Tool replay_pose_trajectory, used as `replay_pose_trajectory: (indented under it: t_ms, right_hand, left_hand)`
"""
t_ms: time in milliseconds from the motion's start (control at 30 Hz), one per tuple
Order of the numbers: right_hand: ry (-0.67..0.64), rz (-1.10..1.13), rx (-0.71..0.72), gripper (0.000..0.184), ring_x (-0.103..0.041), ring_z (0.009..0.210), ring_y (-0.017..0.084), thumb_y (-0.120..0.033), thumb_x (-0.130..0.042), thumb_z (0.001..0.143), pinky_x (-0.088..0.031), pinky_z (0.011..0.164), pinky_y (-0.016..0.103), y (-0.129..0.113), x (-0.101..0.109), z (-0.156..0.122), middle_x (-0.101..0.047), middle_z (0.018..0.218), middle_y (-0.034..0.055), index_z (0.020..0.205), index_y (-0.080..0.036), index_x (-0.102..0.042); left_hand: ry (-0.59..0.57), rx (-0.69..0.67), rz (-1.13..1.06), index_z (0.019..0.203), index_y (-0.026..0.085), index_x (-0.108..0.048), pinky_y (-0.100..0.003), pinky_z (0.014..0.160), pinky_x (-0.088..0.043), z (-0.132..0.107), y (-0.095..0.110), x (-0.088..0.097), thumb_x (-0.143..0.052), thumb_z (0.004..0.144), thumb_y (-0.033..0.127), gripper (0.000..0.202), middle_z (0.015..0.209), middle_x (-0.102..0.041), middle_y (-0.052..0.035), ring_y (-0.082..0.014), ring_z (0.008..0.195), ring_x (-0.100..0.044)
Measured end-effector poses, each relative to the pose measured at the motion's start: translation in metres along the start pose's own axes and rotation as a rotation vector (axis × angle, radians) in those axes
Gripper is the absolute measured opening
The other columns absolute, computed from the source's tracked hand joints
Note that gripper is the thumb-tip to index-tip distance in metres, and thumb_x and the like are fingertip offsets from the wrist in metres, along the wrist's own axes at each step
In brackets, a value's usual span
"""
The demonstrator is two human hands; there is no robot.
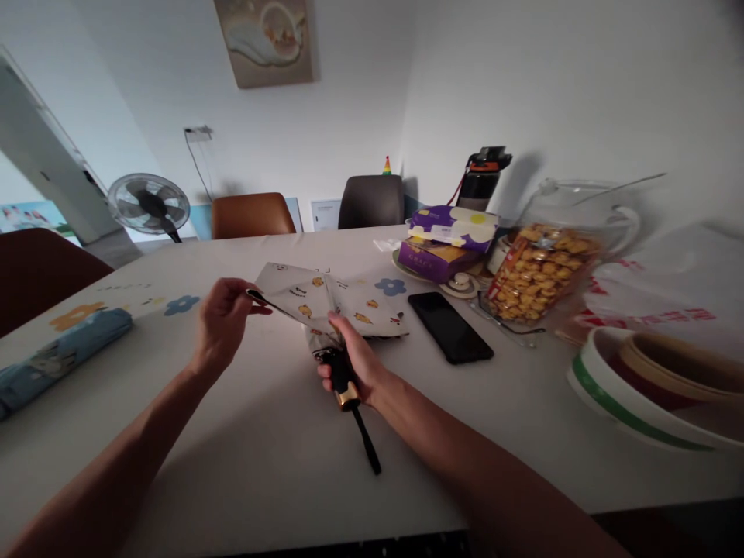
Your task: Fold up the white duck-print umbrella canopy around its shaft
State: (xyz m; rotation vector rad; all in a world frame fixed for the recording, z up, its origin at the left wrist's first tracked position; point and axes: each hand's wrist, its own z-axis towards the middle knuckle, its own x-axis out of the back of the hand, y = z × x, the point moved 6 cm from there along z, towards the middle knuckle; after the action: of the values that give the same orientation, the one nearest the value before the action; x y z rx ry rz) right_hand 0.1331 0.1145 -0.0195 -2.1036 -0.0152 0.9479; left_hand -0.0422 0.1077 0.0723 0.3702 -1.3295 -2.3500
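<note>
A folding umbrella (pixel 296 293) with pale cloth and small yellow-orange prints is held over the table, its canopy loosely collapsed. My right hand (pixel 363 360) wraps round it near the black handle, which has a gold band and a black wrist strap hanging toward me. At the canopy's left edge, my left hand (pixel 224 318) pinches a fold of the cloth between thumb and fingers. On the far left of the table lies a rolled blue umbrella (pixel 63 356), apart from both hands.
Right of the umbrella lies a black phone (pixel 450 327). Beyond it stand purple tissue packs (pixel 445 240), a dark bottle (pixel 481 182), glasses (pixel 511 333), a jar of snacks (pixel 543 271) and stacked bowls (pixel 616 395). Chairs and a fan (pixel 149 205) are behind the table (pixel 232 473).
</note>
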Motion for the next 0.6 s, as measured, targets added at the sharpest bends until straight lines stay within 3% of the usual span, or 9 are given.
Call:
replay_pose_trajectory:
  t_ms: [100, 200, 267, 367, 500, 533, 600]
  right_hand:
    - [0.046, 0.001, 0.019, 0.037, -0.045, 0.037, 0.008, -0.054, -0.042, 0.085, -0.04, 0.031, 0.022, -0.003, 0.002, 0.001, -0.046, 0.056, -0.0035, 0.075, -0.018, -0.044]
    - [0.127, -0.055, 0.067, 0.027, -0.045, 0.036, 0.008, -0.039, -0.048, 0.086, -0.04, 0.031, 0.02, -0.008, 0.006, 0.0, -0.045, 0.053, -0.0045, 0.071, -0.018, -0.042]
    - [0.185, -0.109, 0.079, 0.028, -0.046, 0.035, 0.009, -0.038, -0.051, 0.085, -0.04, 0.03, 0.02, -0.01, 0.008, -0.002, -0.044, 0.048, -0.005, 0.069, -0.018, -0.041]
    - [0.258, -0.238, 0.072, 0.032, -0.045, 0.031, 0.01, -0.043, -0.052, 0.084, -0.039, 0.029, 0.021, -0.01, 0.011, -0.005, -0.045, 0.042, -0.0035, 0.067, -0.018, -0.042]
    - [0.311, -0.402, 0.1, 0.032, -0.045, 0.027, 0.012, -0.045, -0.053, 0.082, -0.037, 0.025, 0.021, -0.008, 0.012, -0.007, -0.05, 0.039, -0.0005, 0.069, -0.017, -0.047]
    - [0.313, -0.427, 0.112, 0.032, -0.045, 0.027, 0.012, -0.045, -0.054, 0.082, -0.036, 0.025, 0.021, -0.008, 0.012, -0.007, -0.05, 0.039, -0.0003, 0.069, -0.016, -0.048]
    - [0.308, -0.465, 0.141, 0.031, -0.046, 0.027, 0.013, -0.045, -0.055, 0.081, -0.037, 0.024, 0.022, -0.007, 0.011, -0.007, -0.051, 0.039, 0.0002, 0.073, -0.016, -0.051]
  left_hand:
    - [0.013, 0.019, -0.029, 0.075, 0.017, -0.055, -0.027, 0.066, -0.056, -0.003, 0.005, -0.004, -0.052, 0.07, 0.014, 0.007, 0.083, -0.06, -0.0016, -0.0119, 0.072, -0.06]
    - [-0.024, 0.062, -0.048, 0.073, 0.017, -0.057, -0.026, 0.066, -0.055, -0.003, -0.001, -0.005, -0.053, 0.069, 0.017, 0.005, 0.085, -0.061, -0.0026, -0.0134, 0.077, -0.059]
    - [-0.011, 0.124, -0.042, 0.075, 0.017, -0.058, -0.024, 0.064, -0.054, 0.0, -0.012, 0.0, -0.054, 0.068, 0.018, 0.008, 0.091, -0.063, -0.0034, -0.0141, 0.08, -0.059]
    - [0.045, 0.387, -0.074, 0.08, 0.017, -0.058, -0.019, 0.055, -0.05, 0.003, -0.043, 0.009, -0.057, 0.067, 0.019, 0.013, 0.092, -0.064, -0.0052, -0.0121, 0.072, -0.06]
    - [-0.109, 0.892, -0.186, 0.076, 0.015, -0.054, -0.023, 0.053, -0.05, -0.01, -0.08, -0.006, -0.065, 0.07, 0.033, 0.022, 0.079, -0.064, -0.0088, -0.014, 0.061, -0.061]
    - [-0.162, 0.945, -0.194, 0.075, 0.015, -0.055, -0.025, 0.055, -0.051, -0.013, -0.082, -0.013, -0.067, 0.069, 0.036, 0.025, 0.077, -0.064, -0.0091, -0.015, 0.061, -0.062]
    - [-0.223, 0.902, -0.222, 0.074, 0.015, -0.057, -0.028, 0.054, -0.051, -0.013, -0.08, -0.027, -0.071, 0.066, 0.038, 0.029, 0.07, -0.064, -0.0097, -0.0174, 0.058, -0.062]
